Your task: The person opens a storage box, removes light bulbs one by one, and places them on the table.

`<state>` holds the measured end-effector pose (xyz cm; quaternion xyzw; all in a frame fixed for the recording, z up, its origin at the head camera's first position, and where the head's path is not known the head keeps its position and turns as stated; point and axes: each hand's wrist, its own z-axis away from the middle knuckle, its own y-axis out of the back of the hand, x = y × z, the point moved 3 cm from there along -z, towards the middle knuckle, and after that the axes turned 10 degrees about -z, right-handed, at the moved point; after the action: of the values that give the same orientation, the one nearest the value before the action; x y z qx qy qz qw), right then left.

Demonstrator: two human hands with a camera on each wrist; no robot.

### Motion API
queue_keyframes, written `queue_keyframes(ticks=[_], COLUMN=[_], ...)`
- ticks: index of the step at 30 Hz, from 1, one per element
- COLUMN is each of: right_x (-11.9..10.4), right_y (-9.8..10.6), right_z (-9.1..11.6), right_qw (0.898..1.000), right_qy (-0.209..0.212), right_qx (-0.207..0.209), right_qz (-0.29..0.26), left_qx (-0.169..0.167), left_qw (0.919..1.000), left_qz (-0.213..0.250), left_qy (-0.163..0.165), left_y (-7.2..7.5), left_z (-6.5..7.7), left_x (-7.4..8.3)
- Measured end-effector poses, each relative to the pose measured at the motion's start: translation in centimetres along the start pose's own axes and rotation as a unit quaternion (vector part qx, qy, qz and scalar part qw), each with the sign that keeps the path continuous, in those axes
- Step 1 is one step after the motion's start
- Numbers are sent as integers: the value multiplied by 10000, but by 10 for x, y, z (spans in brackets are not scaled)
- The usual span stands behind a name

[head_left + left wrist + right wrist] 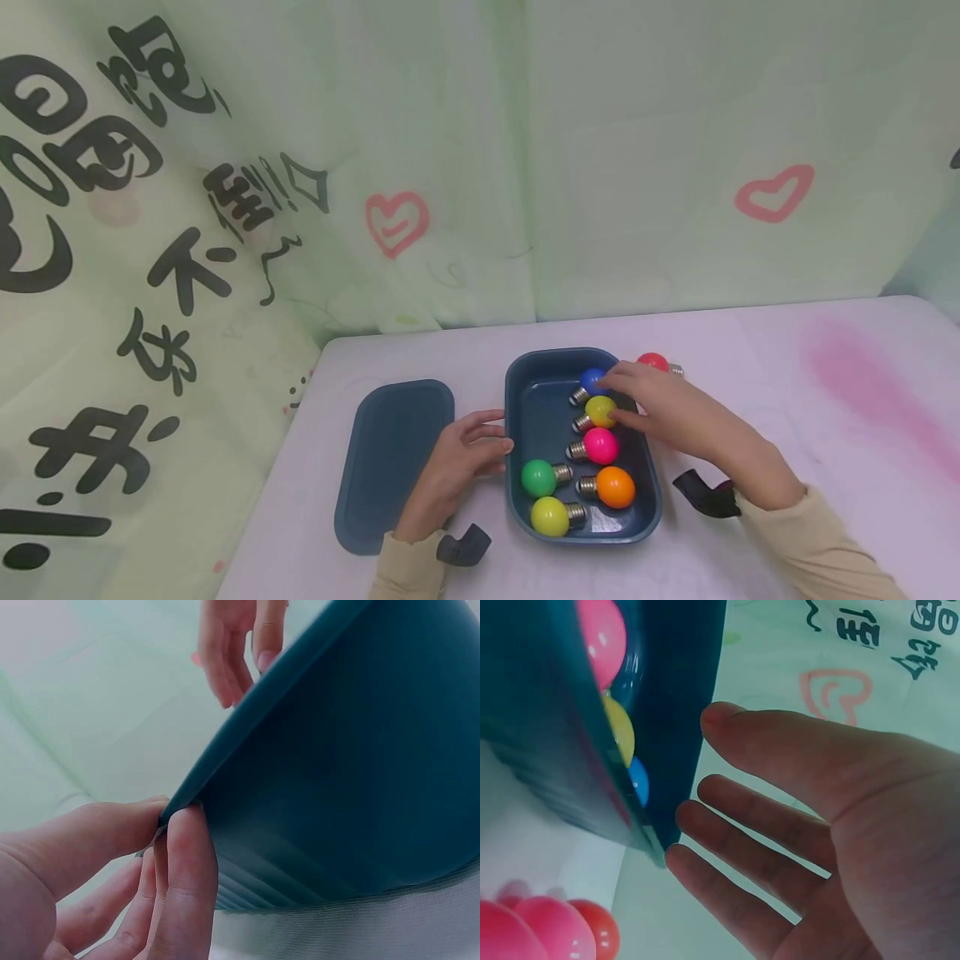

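Note:
A dark blue plastic box (pixel 540 392) holds several coloured light bulbs with screw bases. My left hand (pixel 472 446) pinches the box's left rim, thumb on one side and fingers on the other in the left wrist view. Over the box's right side, my right hand (pixel 660 408) has its fingers spread apart, with nothing between them in the right wrist view. Nearest it lie a blue bulb (pixel 592 381) and a yellow bulb (pixel 600 410). Below these are a pink bulb (pixel 602 446), an orange bulb (pixel 616 487), a green bulb (pixel 538 477) and another yellow bulb (pixel 550 517).
A flat dark blue lid (pixel 386 458) lies left of the box on the white tablecloth (pixel 750 350). Outside the box, a red bulb (pixel 653 361) shows past my right hand. Pink bulbs (pixel 553 930) sit beside it in the right wrist view. A printed curtain (pixel 637 167) hangs behind.

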<state>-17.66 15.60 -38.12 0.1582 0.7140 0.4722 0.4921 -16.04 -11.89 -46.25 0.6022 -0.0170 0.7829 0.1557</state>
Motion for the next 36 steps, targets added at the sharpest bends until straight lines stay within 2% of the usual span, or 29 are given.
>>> queue_keyframes(ticks=[15,24,36], right_x=[-26,-39,-50], right_y=[-18,-30,-40], right_z=[-11,-17,-25], right_qw=[9990,9966,9916], right_qy=[395,501,751], right_qx=[-206,-580,-1040], right_qz=[-43,-291,-150], left_qx=[-9,-28,-61], left_qw=[10000,10000,10000], left_qz=[50,67,64], left_qy=[-23,-26,-32], left_y=[0,0,0], left_z=[1,1,0], left_x=[1,2,2])
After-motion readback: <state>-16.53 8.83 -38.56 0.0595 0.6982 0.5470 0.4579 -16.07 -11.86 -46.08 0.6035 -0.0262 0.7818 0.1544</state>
